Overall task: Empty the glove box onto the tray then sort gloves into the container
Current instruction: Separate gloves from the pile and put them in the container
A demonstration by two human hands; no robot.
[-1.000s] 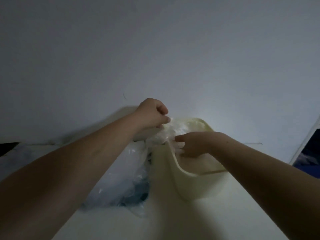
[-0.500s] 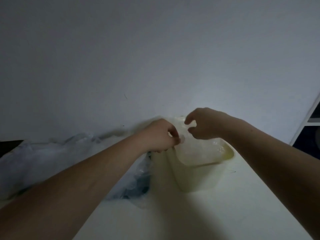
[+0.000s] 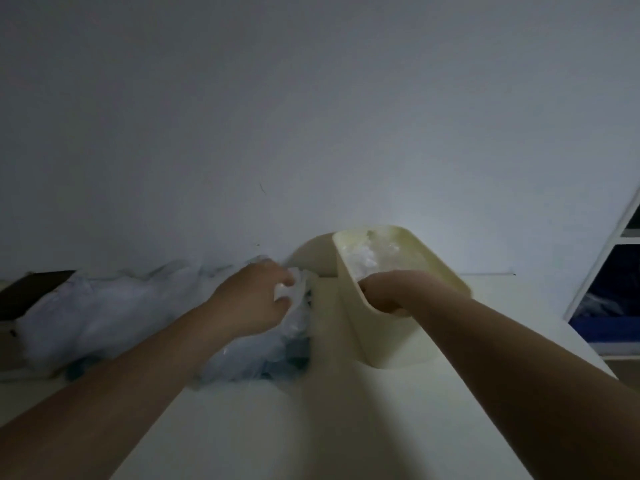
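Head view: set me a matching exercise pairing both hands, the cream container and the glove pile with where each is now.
Things:
1 left hand
2 right hand
3 container
4 glove pile

Places:
A stands right of the pile, crumpled gloves inside
B grips the container's near rim
C spread out left of the container
D pinches a glove at the pile's right end

Pairs: 1-D, 2-B, 3-A, 4-C.

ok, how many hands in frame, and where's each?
2. The left hand grips a glove at the right end of the glove pile; the right hand holds the container by its near rim. Neither is hidden.
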